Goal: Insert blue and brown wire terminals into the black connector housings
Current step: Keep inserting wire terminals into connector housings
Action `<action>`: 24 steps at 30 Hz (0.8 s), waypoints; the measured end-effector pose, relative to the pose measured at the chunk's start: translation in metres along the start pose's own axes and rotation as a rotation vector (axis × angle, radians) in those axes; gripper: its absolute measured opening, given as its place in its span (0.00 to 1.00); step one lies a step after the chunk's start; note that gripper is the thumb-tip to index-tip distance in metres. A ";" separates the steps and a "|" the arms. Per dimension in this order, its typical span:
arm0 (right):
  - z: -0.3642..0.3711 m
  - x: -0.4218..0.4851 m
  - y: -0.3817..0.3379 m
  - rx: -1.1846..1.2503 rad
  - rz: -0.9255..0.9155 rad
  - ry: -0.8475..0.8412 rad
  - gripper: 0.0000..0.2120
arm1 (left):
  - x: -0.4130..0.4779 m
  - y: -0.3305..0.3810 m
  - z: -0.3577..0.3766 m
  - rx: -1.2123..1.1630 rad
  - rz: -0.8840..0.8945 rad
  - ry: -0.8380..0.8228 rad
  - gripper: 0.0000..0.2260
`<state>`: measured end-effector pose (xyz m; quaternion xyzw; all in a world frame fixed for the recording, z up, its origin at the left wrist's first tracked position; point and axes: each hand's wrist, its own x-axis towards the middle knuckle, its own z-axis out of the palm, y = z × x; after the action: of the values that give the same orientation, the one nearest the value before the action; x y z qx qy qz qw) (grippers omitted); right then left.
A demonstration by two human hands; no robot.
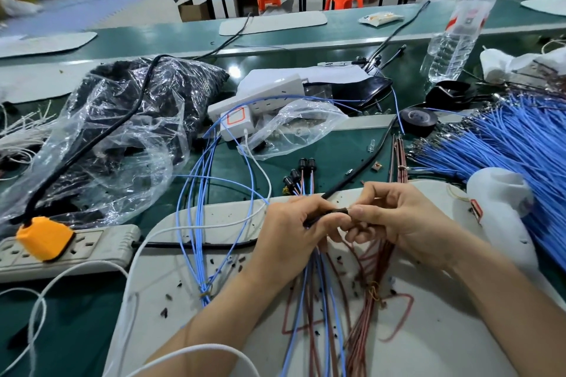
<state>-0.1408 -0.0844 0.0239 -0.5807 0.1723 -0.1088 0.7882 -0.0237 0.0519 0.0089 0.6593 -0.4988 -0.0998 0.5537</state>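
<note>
My left hand [294, 229] and my right hand [395, 223] meet over a white board [190, 257] and pinch one small black connector housing [335, 212] between their fingertips. Blue wires [301, 309] and brown wires [364, 324] hang down from under both hands across the board. Several finished black housings [298, 171] with wires lie just beyond my left hand. A loop of blue wires [196, 223] lies to the left. A big bundle of blue terminal wires [514, 138] lies at the right.
A plastic bag of black parts [122, 131] fills the left. A grey power strip with an orange plug [46, 237] lies front left. A white glue gun [502, 211], black tape roll [418, 121], water bottle [459, 24] and white socket block [260, 98] stand around.
</note>
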 end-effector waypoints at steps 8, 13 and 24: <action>-0.001 0.001 0.002 -0.003 0.001 0.010 0.05 | 0.002 -0.003 0.004 0.119 0.043 -0.016 0.08; 0.000 -0.001 0.004 -0.079 -0.019 0.041 0.06 | 0.001 -0.005 0.007 0.145 0.034 -0.020 0.06; 0.012 -0.003 0.003 -0.369 -0.257 0.154 0.12 | 0.004 0.002 0.004 0.025 -0.028 -0.056 0.11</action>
<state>-0.1392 -0.0717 0.0243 -0.7222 0.1734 -0.2188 0.6328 -0.0261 0.0463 0.0108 0.6701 -0.5060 -0.1198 0.5297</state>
